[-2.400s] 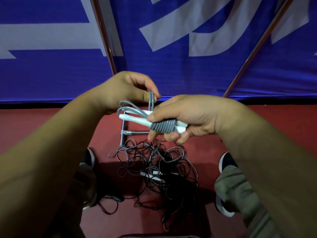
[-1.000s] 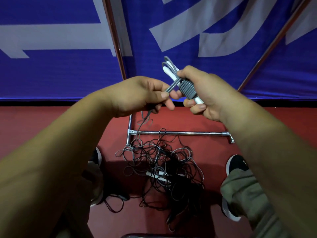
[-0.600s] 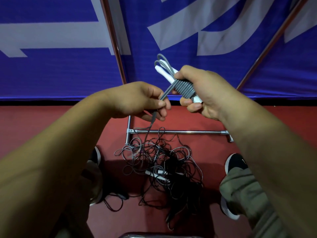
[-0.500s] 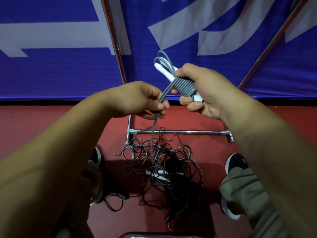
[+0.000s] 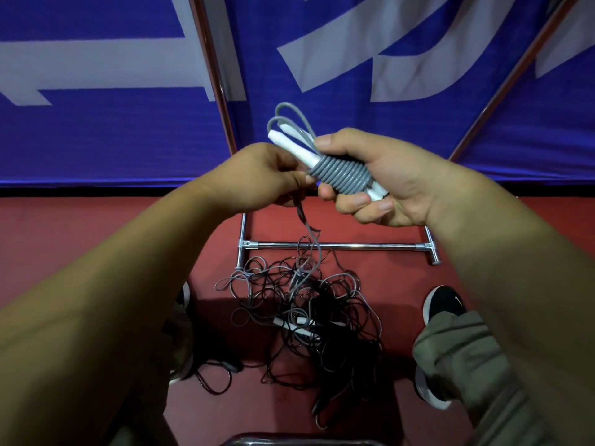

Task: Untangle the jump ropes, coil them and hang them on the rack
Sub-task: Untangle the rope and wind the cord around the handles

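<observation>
My right hand [image 5: 380, 185] grips a grey jump rope bundle [image 5: 341, 175]: two white handles side by side with grey cord wound tightly round them and loops sticking out at the top. My left hand [image 5: 260, 178] pinches the cord's loose end beside the windings. That free end [image 5: 310, 239] hangs down toward a tangled pile of grey and black ropes [image 5: 306, 313] on the red floor. A chrome rack's base bar [image 5: 338, 245] lies just behind the pile, and its two uprights rise against the banner.
A blue and white banner [image 5: 128, 123] hangs behind the rack's upright poles [image 5: 212, 72]. My black shoes [image 5: 444, 304] stand on either side of the pile. A dark rounded edge [image 5: 306, 441] shows at the bottom of the frame.
My left hand has moved up close to the bundle, carrying the cord round the handles. The free end hanging from it is shorter and the bundle tilts flatter than half a second ago.
</observation>
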A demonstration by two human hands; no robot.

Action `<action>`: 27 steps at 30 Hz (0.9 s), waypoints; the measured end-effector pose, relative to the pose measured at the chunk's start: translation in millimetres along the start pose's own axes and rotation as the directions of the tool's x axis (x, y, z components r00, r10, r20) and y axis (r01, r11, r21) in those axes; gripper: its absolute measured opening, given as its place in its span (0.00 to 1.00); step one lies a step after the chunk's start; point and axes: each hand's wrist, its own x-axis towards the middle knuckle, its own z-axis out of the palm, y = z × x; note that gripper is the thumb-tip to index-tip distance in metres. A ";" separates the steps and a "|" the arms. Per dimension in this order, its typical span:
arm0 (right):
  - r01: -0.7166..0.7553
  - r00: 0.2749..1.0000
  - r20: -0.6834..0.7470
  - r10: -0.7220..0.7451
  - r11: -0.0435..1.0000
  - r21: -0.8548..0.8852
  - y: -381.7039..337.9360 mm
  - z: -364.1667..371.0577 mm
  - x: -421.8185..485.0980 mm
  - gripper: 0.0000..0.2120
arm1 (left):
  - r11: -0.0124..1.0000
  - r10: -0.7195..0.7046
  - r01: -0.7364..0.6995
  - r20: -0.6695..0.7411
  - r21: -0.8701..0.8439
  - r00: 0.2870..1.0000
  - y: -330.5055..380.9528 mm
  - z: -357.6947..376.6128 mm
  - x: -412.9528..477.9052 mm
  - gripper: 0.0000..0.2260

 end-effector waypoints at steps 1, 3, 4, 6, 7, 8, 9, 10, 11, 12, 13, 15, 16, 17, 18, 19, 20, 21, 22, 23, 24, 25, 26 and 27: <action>-0.015 0.999 0.032 0.016 1.000 -0.008 -0.1 -1.5 -1.1 0.19 | 0.998 0.034 -0.033 0.017 -0.053 0.999 -0.7 -0.4 0.6 0.03; -0.055 0.995 0.082 0.057 0.998 -0.031 -0.4 -2.9 -3.9 0.21 | 0.987 0.091 -0.084 0.043 -0.136 0.995 -0.5 -2.3 -2.2 0.04; -0.081 0.991 0.104 0.086 0.996 -0.047 -0.1 -2.7 -4.7 0.21 | 0.982 0.115 -0.106 0.046 -0.154 0.992 -0.7 -4.7 -4.1 0.07; -0.139 0.978 0.144 0.150 0.987 -0.086 1.9 -0.1 -5.4 0.21 | 0.976 0.160 -0.151 0.050 -0.159 0.986 -1.7 -10.0 -6.8 0.06; -0.165 0.970 0.161 0.182 0.980 -0.112 3.5 1.4 -4.8 0.21 | 0.970 0.187 -0.176 0.054 -0.166 0.981 -1.2 -12.3 -8.0 0.06; -0.189 0.961 0.179 0.213 0.971 -0.144 5.3 2.5 -3.7 0.21 | 0.963 0.194 -0.179 0.057 -0.200 0.979 -0.2 -13.7 -8.7 0.09; -0.211 0.949 0.197 0.245 0.961 -0.178 6.9 2.9 -2.9 0.20 | 0.950 0.171 -0.152 0.044 -0.273 0.984 2.7 -14.1 -8.7 0.10; -0.233 0.936 0.215 0.277 0.949 -0.210 8.0 3.0 -2.0 0.19 | 0.934 0.134 -0.117 0.028 -0.339 0.991 6.3 -13.8 -8.3 0.09; -0.250 0.925 0.228 0.305 0.938 -0.241 8.4 3.1 -1.6 0.17 | 0.919 0.113 -0.099 0.014 -0.383 0.994 8.8 -13.0 -7.2 0.08; -0.260 0.919 0.225 0.325 0.925 -0.277 8.4 2.8 -1.3 0.14 | 0.912 0.121 -0.112 -0.001 -0.394 0.993 10.9 -12.2 -6.1 0.07; -0.263 0.920 0.199 0.337 0.909 -0.323 8.0 2.7 -1.1 0.12 | 0.909 0.139 -0.130 -0.006 -0.396 0.990 13.0 -11.8 -5.9 0.06; -0.264 0.933 0.120 0.338 0.872 -0.412 7.9 2.7 -0.7 0.11 | 0.917 0.188 -0.180 -0.014 -0.356 0.982 14.4 -13.4 -6.5 0.07; -0.260 0.942 0.082 0.327 0.860 -0.439 8.3 2.4 0.3 0.12 | 0.931 0.202 -0.198 -0.020 -0.307 0.979 15.7 -15.4 -6.9 0.07; -0.255 0.951 0.043 0.307 0.852 -0.457 9.0 2.2 1.6 0.12 | 0.948 0.208 -0.209 -0.029 -0.241 0.978 17.4 -17.3 -7.4 0.06; -0.248 0.960 -0.006 0.280 0.840 -0.482 9.8 1.1 3.3 0.12 | 0.962 0.219 -0.223 -0.040 -0.160 0.975 19.4 -18.9 -7.9 0.06; -0.244 0.967 -0.065 0.247 0.821 -0.516 10.4 -0.7 5.2 0.12 | 0.970 0.232 -0.235 -0.050 -0.066 0.971 21.7 -20.2 -8.8 0.06; -0.245 0.969 -0.130 0.208 0.801 -0.546 11.1 -3.4 7.7 0.13 | 0.969 0.247 -0.245 -0.054 0.031 0.968 23.7 -22.1 -9.7 0.07; -0.249 0.966 -0.199 0.163 0.790 -0.560 11.9 -6.6 10.0 0.13 | 0.960 0.261 -0.255 -0.046 0.119 0.964 24.9 -24.1 -10.7 0.08; -0.251 0.956 -0.269 0.115 0.793 -0.555 12.9 -10.5 12.5 0.13 | 0.948 0.264 -0.255 -0.025 0.190 0.964 25.7 -25.6 -11.7 0.09; -0.249 0.941 -0.332 0.067 0.802 -0.543 13.8 -14.2 15.0 0.13 | 0.939 0.246 -0.237 -0.006 0.248 0.969 26.0 -26.0 -13.2 0.10; -0.242 0.923 -0.384 0.022 0.809 -0.535 14.6 -17.3 17.0 0.13 | 0.935 0.211 -0.203 0.004 0.291 0.978 25.6 -25.3 -14.2 0.12; -0.232 0.906 -0.423 -0.017 0.814 -0.532 15.1 -19.4 19.2 0.13 | 0.935 0.171 -0.164 0.006 0.315 0.985 24.4 -23.2 -15.1 0.14; -0.215 0.892 -0.449 -0.051 0.826 -0.521 15.4 -20.5 21.2 0.12 | 0.940 0.134 -0.129 0.007 0.316 0.991 23.2 -20.0 -15.6 0.16; -0.188 0.882 -0.464 -0.079 0.845 -0.501 15.3 -20.5 22.6 0.10 | 0.944 0.106 -0.103 0.007 0.314 0.994 22.2 -15.9 -16.1 0.17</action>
